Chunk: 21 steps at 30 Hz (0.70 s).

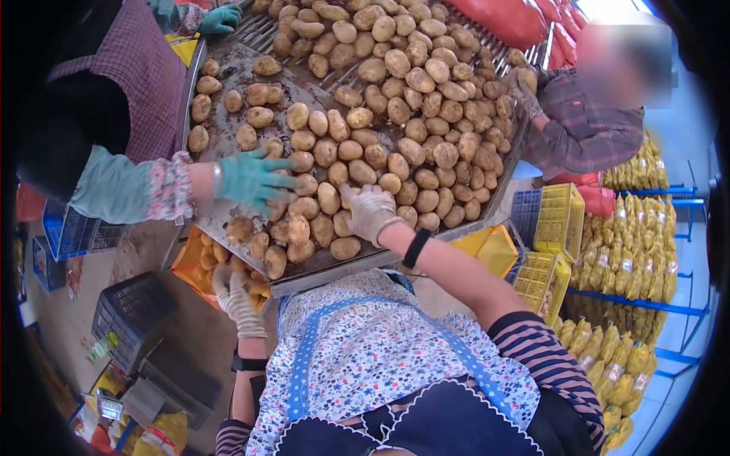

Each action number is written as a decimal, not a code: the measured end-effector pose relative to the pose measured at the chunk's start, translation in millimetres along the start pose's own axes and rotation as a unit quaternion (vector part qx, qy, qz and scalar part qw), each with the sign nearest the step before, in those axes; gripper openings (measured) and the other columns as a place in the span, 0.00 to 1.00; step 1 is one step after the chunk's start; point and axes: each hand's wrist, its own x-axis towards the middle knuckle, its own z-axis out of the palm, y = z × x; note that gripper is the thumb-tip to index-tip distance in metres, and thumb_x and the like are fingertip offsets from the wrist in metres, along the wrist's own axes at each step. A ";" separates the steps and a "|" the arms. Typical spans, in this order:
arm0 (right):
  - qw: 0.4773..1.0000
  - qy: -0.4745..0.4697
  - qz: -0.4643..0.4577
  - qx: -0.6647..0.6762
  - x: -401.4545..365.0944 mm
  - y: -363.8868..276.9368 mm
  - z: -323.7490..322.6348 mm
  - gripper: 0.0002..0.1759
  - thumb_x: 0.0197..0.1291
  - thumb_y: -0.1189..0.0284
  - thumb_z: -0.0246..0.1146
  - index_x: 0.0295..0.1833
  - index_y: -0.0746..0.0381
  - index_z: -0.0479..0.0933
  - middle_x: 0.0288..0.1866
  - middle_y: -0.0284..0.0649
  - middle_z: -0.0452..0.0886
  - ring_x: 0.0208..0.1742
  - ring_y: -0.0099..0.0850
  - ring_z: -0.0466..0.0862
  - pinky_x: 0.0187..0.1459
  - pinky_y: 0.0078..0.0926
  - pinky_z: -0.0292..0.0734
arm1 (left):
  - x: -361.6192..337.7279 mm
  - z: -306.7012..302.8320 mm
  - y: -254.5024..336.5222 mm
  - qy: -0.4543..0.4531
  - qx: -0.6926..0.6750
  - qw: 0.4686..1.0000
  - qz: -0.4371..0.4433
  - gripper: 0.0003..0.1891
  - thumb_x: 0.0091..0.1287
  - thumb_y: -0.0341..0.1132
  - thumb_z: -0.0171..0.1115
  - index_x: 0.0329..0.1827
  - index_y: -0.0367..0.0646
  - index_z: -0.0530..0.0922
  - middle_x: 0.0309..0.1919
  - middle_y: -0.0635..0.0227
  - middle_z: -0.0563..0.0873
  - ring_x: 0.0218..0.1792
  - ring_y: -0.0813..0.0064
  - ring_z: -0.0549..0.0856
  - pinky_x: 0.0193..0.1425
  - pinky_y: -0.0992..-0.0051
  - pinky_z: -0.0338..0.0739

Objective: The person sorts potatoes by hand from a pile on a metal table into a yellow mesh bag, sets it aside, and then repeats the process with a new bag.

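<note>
My right hand point(372, 216), in a pale work glove, rests on the potatoes point(329, 197) spread over the metal sorting table point(228, 64). Its fingers are stretched out and touch the potatoes without gripping one that I can see. My left hand point(239, 302), also gloved, is lower, below the table's near edge, beside an orange bag point(188, 266) with potatoes in it. The fingers of that hand are apart, and I see nothing held in them. Close to my right hand, a co-worker's teal-gloved hand point(257, 179) reaches across the potatoes from the left, blurred by motion.
Another person's gloved hand point(525, 87) touches potatoes at the table's right edge. Yellow crates point(559, 220) stand on the right, near shelves with bagged potatoes point(623, 251). A dark crate point(133, 315) sits on the floor at left. Red sacks point(506, 19) lie behind the table.
</note>
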 end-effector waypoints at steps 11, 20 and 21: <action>0.943 0.089 -0.124 0.295 11.4 47.3 15.1 0.30 0.54 0.64 0.67 0.65 0.54 0.72 0.58 0.50 0.79 0.55 0.43 0.82 0.55 0.42 0.79 | 3.0 0.3 9.4 0.004 0.022 0.999 0.046 0.16 0.69 0.27 0.58 0.60 0.41 0.76 0.45 0.73 0.82 0.37 0.84 0.80 0.37 0.84 0.76; 0.256 -0.148 0.102 0.950 -52.1 78.3 -30.5 0.30 0.66 0.44 0.60 0.58 0.59 0.75 0.45 0.38 0.84 0.45 0.33 0.86 0.39 0.32 0.87 | -93.5 108.6 53.5 -0.144 0.061 0.980 0.121 0.09 0.71 0.27 0.57 0.51 0.41 0.81 0.36 0.75 0.81 0.33 0.87 0.76 0.39 0.82 0.73; 0.293 -0.151 0.091 0.940 -56.9 79.4 -38.3 0.29 0.67 0.45 0.60 0.57 0.59 0.75 0.46 0.37 0.84 0.46 0.33 0.86 0.42 0.33 0.87 | -105.1 125.0 58.6 -0.215 0.055 0.964 0.147 0.10 0.71 0.27 0.57 0.53 0.40 0.80 0.37 0.74 0.82 0.33 0.86 0.76 0.39 0.82 0.73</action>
